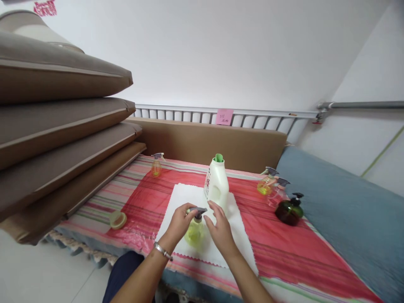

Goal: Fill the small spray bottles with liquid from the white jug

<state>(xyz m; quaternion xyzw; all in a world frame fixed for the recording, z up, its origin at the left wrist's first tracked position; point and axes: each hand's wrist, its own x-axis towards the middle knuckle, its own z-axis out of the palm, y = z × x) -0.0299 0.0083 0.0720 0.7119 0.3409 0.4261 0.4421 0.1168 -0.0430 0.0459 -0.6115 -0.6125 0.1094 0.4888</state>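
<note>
A small clear spray bottle (195, 232) with yellow-green liquid and a grey trigger head stands on a white cloth (189, 198). My left hand (178, 223) curls around its left side near the head. My right hand (219, 229) rests against its right side, fingers partly bent toward the trigger head. Just behind them stands a white detergent bottle (217, 183) with an open green spout.
A striped red cloth (151, 189) covers the low table. On it are a spray bottle (157, 165) at the back left, two spray bottles (268, 181) and a dark green pump bottle (289, 210) at the right, a round lid (118, 219) at the left. Stacked cushions (57, 126) loom left.
</note>
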